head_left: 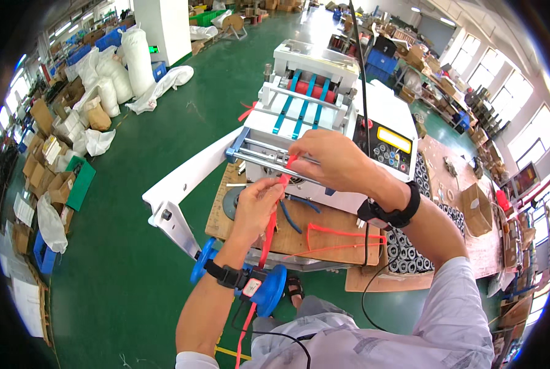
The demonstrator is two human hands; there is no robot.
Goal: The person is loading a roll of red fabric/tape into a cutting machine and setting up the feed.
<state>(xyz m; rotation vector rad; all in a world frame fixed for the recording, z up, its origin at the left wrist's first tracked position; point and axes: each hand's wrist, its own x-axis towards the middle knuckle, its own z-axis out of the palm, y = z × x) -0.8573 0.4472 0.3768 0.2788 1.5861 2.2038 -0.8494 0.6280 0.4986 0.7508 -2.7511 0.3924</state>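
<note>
A flat red strap [269, 237] runs up from below, past a blue reel [274, 289], to the front of a white machine [382, 101]. My left hand [256, 206] pinches the strap just short of the machine's metal guide rods [266, 158]. Right at the rods, my right hand [330, 158] is closed on the strap's upper end, its fingertips partly hidden. Beyond the rods, blue-green bands [304, 104] stretch toward a red roller [315, 90]. A control panel [385, 147] with a lit display lies right of my right hand.
Blue-handled pliers [292, 216] and a loose red strap piece [342, 234] lie on the wooden board [330, 253] below the machine. A white bracket arm [189, 163] juts out leftward. Black-and-silver round parts [407, 249] and an open carton [475, 209] stand on the right. A black cable [362, 74] hangs across the machine.
</note>
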